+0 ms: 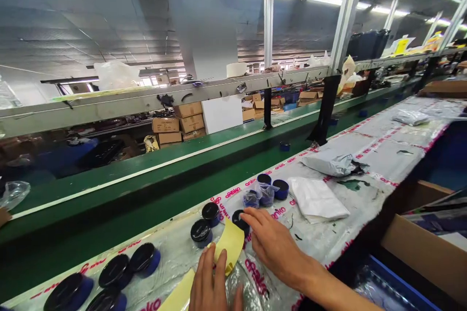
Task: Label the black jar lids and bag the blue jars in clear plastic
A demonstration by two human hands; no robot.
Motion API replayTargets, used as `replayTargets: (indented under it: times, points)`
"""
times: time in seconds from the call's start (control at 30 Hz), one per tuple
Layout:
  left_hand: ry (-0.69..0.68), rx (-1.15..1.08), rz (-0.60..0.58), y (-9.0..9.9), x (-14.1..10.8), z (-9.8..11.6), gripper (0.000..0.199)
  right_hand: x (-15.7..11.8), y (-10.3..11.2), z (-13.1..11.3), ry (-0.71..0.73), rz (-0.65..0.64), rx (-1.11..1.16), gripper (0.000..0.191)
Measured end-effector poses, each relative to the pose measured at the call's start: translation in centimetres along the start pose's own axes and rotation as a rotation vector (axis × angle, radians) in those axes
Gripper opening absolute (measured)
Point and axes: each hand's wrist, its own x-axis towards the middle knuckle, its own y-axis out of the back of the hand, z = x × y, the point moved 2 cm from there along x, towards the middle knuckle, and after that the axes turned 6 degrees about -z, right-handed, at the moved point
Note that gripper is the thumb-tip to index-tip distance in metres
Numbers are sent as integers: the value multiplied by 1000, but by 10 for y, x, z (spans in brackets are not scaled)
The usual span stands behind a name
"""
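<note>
My left hand [213, 282] is at the bottom middle, its fingers on a yellow paper strip [233, 242] that curls up in front of them; its grip on the strip is partly hidden. My right hand [277, 245] reaches in from the right with bent fingers. Its fingertips are at the edge of a round black-topped blue cap [239, 220], and its thumb is hidden. Just left of the strip are two more such caps [201, 231]. Beyond the right hand, a few caps stand close together, some in clear plastic wrap [267, 195].
More caps [115, 271] lie at the lower left. A folded white sheet [317, 199] and a white plastic packet [330, 163] lie on the printed table cover [394, 143]. A green conveyor belt [153, 209] runs behind the table edge. An open cardboard box [419, 252] stands at right.
</note>
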Motion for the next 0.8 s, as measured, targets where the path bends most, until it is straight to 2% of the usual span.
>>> replayTargets:
  times: [0.1,0.2,0.33,0.47,0.57,0.67,0.73,0.8]
  points:
    - [-21,66,-75,-13,6,0,51,5,-8,2,-22,-100,-102,60]
    - [-31,113,-131,-22,5,-2,44,8,-15,6,-51,-102,-125,56]
    - [-45,104,-190,-31,1,-5,38,6,-17,15,-121,-125,12,57]
    - [-2,80,-258,-29,4,-1,55,3,-20,20,-90,-131,150,48]
    - [54,42,-341,-25,9,4,59,4,-25,23,-70,-93,231,48]
    - [93,24,-385,-23,9,5,62,1,-23,29,-108,-61,291,56]
    - [85,48,-359,-23,8,6,61,-5,-10,35,-139,15,285,60]
    - [63,74,-315,-25,10,9,58,-15,11,39,-179,188,243,57]
